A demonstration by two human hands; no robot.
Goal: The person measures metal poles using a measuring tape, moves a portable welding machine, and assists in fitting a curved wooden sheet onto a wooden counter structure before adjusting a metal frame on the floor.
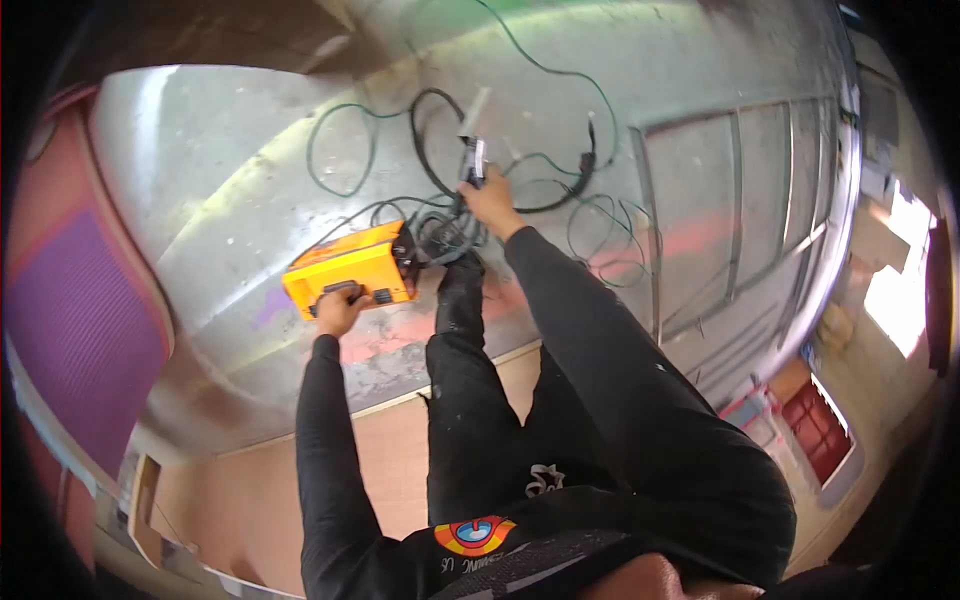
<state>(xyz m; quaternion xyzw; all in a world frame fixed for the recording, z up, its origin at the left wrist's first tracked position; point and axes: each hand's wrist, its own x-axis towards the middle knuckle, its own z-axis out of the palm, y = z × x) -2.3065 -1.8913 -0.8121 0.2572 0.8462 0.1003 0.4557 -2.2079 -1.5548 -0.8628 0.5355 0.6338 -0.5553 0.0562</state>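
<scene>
My left hand point(338, 313) is closed around the black handle point(346, 292) on top of a yellow welding machine point(345, 262), which sits on the grey floor. Several dark cables point(437, 240) come off its right end and gather around my foot. My right hand point(490, 203) grips a dark tool point(473, 158) with a white label and a pale end pointing away from me. Motion blur hides the tool's exact kind. A thick black cable point(418, 130) loops beside it. To its right lies a cable end with a dark fitting point(586, 162).
Thin green cable point(318, 145) spreads in loops over the floor. At the right lies a metal frame with bars point(735, 205). A purple-covered chair point(85, 320) stands at the left. Behind my legs is a tan board-like surface point(235, 500).
</scene>
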